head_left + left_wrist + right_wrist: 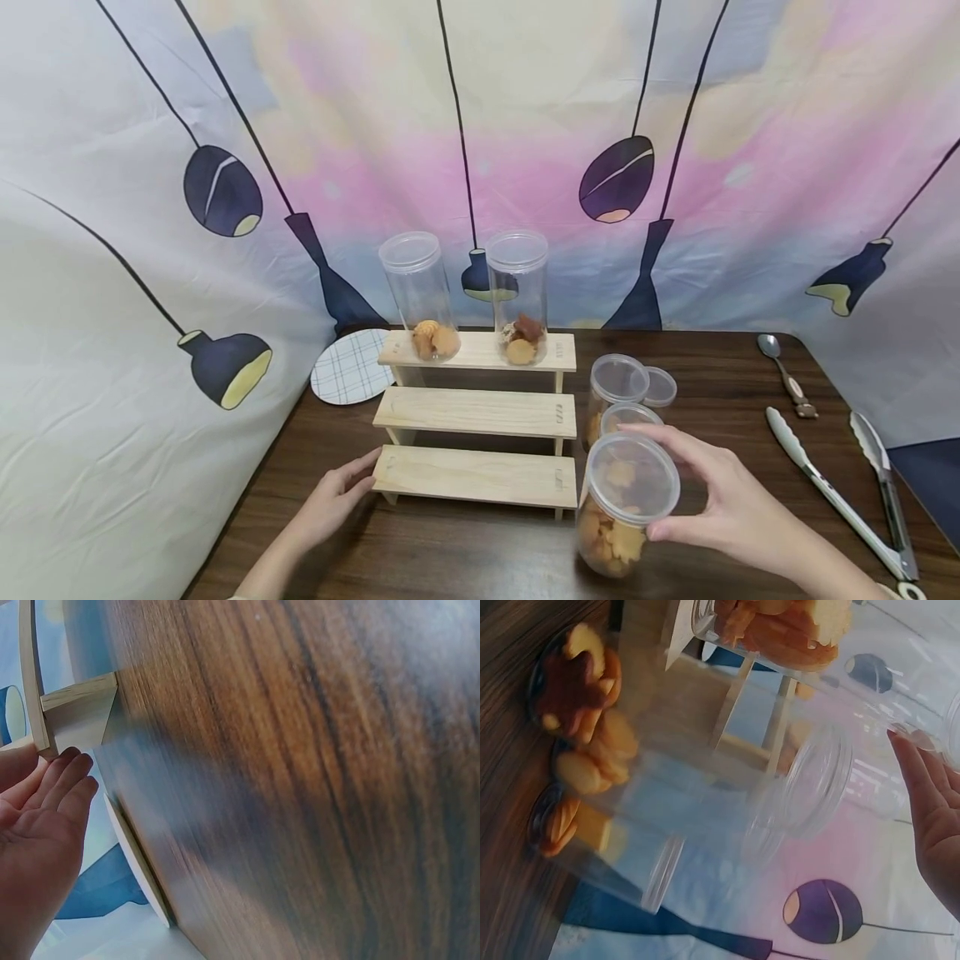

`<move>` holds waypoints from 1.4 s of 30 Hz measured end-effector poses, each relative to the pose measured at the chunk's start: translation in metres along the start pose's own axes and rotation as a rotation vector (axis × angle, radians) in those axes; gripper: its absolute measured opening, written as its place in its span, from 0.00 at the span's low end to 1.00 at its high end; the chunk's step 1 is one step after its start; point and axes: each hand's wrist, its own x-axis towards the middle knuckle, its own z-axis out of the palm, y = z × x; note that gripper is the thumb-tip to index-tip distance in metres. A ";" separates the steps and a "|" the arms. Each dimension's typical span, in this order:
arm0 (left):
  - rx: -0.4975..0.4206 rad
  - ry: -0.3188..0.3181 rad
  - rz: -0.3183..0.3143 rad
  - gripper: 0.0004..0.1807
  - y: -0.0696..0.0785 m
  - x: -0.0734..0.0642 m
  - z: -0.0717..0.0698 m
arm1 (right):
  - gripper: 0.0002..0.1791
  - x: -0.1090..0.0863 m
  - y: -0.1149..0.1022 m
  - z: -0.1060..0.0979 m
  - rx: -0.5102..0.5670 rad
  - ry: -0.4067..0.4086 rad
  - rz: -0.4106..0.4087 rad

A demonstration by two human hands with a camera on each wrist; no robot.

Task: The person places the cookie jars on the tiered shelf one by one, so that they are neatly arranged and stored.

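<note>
My right hand (pixel 716 492) grips a clear jar of cookies (pixel 611 533) near its lid, thumb on one side and fingers on the other. In the right wrist view, the cookies in this jar (pixel 787 634) hang above the other jars. A three-tier wooden display rack (pixel 472 479) stands at the middle of the table. At its lowest tier, my left hand (pixel 330 504) holds the left end; the left wrist view has the thumb and fingers (pixel 67 776) meeting at the board's corner. Two tall cookie jars, one left (pixel 416 292) and one right (pixel 519 292), stand on the top tier.
More lidded jars (pixel 618 379) stand right of the rack, partly behind the held one. Farther right lie a spoon (pixel 787 379) and metal tongs (pixel 832 496). A checked round mat (pixel 352 367) sits at the back left. Printed fabric (pixel 525 125) hangs behind the table.
</note>
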 end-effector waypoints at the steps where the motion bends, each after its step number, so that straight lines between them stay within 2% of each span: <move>1: 0.000 0.000 0.001 0.25 0.000 0.000 0.000 | 0.51 0.002 0.000 0.001 0.006 -0.005 0.004; 14: 0.016 0.009 -0.007 0.25 -0.001 -0.001 0.000 | 0.50 0.035 -0.005 0.016 0.005 -0.023 0.035; 29: 0.064 0.015 0.012 0.24 -0.002 0.001 0.002 | 0.47 0.068 -0.011 0.040 0.205 -0.082 0.012; 42: 0.048 0.013 0.009 0.24 -0.002 -0.001 -0.001 | 0.43 0.089 -0.011 0.067 0.275 -0.024 0.029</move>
